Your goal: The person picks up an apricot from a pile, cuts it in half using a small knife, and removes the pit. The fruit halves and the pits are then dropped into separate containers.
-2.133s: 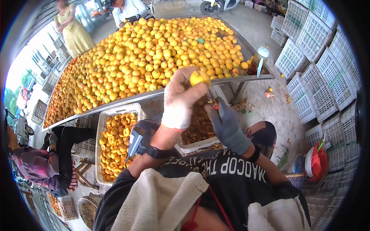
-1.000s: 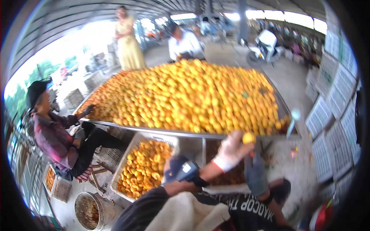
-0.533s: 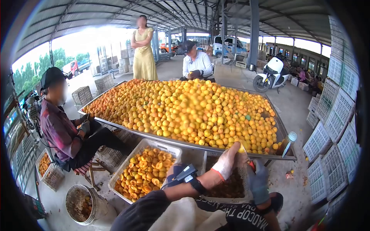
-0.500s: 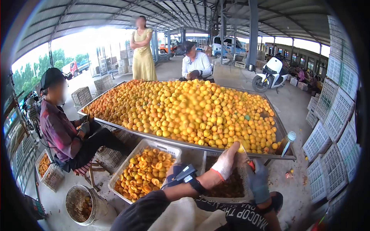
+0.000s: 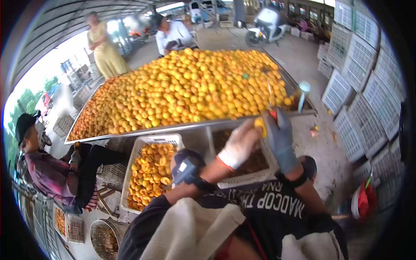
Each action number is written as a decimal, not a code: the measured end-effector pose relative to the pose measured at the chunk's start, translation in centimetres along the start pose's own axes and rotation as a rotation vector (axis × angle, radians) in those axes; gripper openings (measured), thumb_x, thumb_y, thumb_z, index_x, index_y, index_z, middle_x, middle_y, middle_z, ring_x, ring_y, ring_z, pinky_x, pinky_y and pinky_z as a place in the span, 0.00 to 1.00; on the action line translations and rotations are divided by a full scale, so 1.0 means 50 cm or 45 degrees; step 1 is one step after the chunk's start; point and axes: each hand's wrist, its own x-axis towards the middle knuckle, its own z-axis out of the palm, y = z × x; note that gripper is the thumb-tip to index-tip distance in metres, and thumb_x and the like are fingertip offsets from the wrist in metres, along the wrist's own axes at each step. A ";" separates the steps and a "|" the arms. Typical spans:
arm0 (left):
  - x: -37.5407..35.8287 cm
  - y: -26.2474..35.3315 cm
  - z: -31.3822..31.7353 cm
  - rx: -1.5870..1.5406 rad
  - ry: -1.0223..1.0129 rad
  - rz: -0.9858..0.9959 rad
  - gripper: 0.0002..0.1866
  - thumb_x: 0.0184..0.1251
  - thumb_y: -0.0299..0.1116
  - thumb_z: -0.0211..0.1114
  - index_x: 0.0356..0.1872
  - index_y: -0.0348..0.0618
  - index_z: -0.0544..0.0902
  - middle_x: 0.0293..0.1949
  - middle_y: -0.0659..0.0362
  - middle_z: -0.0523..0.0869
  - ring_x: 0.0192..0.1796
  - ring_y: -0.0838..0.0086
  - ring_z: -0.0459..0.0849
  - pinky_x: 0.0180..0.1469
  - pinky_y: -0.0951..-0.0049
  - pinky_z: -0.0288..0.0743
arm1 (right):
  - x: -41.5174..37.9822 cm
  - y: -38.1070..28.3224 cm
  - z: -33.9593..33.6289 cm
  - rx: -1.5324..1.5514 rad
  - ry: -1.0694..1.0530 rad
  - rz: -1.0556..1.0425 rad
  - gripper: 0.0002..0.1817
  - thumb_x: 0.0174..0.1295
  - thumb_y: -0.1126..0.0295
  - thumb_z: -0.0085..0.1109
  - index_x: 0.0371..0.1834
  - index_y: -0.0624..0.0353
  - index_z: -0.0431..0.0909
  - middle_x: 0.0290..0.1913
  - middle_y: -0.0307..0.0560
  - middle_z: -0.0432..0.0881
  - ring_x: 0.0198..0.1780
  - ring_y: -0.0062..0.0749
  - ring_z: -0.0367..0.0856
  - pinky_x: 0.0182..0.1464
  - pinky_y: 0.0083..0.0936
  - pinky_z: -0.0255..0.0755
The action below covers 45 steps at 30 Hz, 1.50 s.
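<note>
My left hand (image 5: 240,145), in a white glove with a red cuff, has its fingers closed around a yellow-orange apricot (image 5: 259,125). Close beside it, my right hand (image 5: 279,141) wears a grey-blue glove and grips a small knife (image 5: 273,114) with a red handle. Its thin blade points up and away from me, blurred by motion. Both hands are held just in front of the metal table (image 5: 151,130), which bears a large heap of whole apricots (image 5: 186,91). Below my hands sits a crate (image 5: 249,177) with dark orange contents, partly hidden by my left arm.
A white crate (image 5: 130,173) of halved apricots stands left of my knees, with a bucket (image 5: 96,234) nearer. A seated co-worker (image 5: 54,173) is at the left; two people are beyond the table. A pale blue-topped object (image 5: 304,87) stands at the table's right corner. Crates (image 5: 355,91) are stacked right.
The view has swung right and down. Apricot and knife were together at the table edge; now the blade points upward, apart from the fruit, and both hands are closer to my body.
</note>
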 end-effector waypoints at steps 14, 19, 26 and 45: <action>0.014 -0.106 0.011 -0.006 0.179 0.262 0.17 0.79 0.45 0.50 0.52 0.42 0.78 0.29 0.64 0.76 0.32 0.83 0.72 0.34 0.79 0.69 | 0.015 0.006 0.053 0.356 0.006 0.205 0.16 0.63 0.62 0.61 0.30 0.67 0.74 0.27 0.56 0.76 0.30 0.42 0.71 0.38 0.38 0.67; 0.000 -0.056 0.017 -0.504 0.116 -0.441 0.28 0.75 0.62 0.41 0.43 0.48 0.78 0.30 0.61 0.80 0.28 0.78 0.78 0.27 0.79 0.68 | 0.009 -0.007 0.067 -0.158 0.044 -0.060 0.18 0.60 0.58 0.64 0.30 0.64 0.75 0.25 0.58 0.79 0.28 0.53 0.78 0.33 0.42 0.71; -0.014 0.001 0.045 -1.083 0.455 -0.728 0.34 0.66 0.68 0.48 0.59 0.53 0.77 0.57 0.52 0.81 0.57 0.55 0.80 0.55 0.44 0.74 | -0.019 -0.050 0.086 -0.286 -0.096 -0.189 0.12 0.57 0.66 0.62 0.37 0.63 0.75 0.31 0.62 0.79 0.36 0.60 0.80 0.35 0.48 0.71; 0.006 -0.122 0.007 -1.247 0.336 -0.644 0.23 0.61 0.35 0.66 0.57 0.45 0.72 0.45 0.57 0.84 0.42 0.62 0.85 0.43 0.67 0.80 | -0.019 -0.027 0.047 -0.272 -0.233 -0.565 0.14 0.55 0.65 0.63 0.41 0.60 0.75 0.33 0.54 0.78 0.33 0.54 0.80 0.34 0.41 0.75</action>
